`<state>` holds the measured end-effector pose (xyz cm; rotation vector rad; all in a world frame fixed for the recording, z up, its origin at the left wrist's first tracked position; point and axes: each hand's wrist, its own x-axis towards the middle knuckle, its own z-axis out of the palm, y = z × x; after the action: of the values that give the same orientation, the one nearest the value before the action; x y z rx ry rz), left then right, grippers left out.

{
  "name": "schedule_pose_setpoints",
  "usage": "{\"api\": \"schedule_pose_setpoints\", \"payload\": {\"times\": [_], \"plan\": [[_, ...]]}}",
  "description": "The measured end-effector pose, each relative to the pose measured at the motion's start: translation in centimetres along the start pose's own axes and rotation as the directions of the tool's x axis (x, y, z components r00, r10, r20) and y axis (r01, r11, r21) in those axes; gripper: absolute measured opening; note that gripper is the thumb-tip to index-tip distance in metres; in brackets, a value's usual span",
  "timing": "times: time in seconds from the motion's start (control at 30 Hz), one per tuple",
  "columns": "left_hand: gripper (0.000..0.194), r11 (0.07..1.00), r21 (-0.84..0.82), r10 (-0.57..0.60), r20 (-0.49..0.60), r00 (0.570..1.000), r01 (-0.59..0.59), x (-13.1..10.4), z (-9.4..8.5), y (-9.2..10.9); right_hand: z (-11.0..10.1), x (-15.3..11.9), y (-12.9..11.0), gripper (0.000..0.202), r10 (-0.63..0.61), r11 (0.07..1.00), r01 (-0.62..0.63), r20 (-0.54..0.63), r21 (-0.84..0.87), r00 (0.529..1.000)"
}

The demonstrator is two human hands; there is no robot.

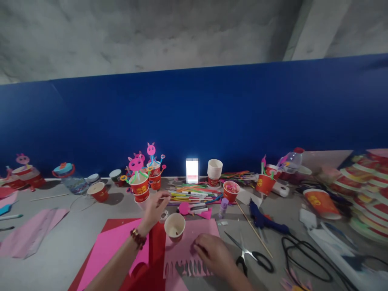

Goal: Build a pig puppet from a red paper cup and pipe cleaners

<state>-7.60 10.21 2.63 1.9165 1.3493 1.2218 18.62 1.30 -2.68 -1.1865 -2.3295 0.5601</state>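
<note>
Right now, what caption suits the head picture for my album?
A paper cup between left hand and right hand, with scissors nearby.

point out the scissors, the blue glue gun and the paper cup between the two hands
Scissors (pixel 243 249): head view, where the blades cross.
Blue glue gun (pixel 259 219): head view, on its body.
Paper cup (pixel 174 222): head view, on its pale inner wall.

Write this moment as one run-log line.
left hand: near markers, grip unclear | right hand: over pale pink sheet, grip unclear | paper cup: between hands | scissors: open
</note>
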Motion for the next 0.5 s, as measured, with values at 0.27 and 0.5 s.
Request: {"api": "schedule_pose_setpoints", "payload": {"times": [0.27, 0.5], "plan": [[0.031, 0.935, 0.352, -0.042, 0.256, 0.966, -0.053, 8.7, 5.3, -1.5, 1.6, -0.1, 1.1, 0.013, -0.025, 1.0, 0.025, -0.061, 0.001, 0.998], [0.034, 0.878, 0.476, -0.161, 0.384, 0.909, -0.046, 11.3, 8.5, -0.9, 2.6, 0.3, 2.4, 0.008, -0.036, 0.999, 0.036, -0.068, -0.008, 0.997]]}}
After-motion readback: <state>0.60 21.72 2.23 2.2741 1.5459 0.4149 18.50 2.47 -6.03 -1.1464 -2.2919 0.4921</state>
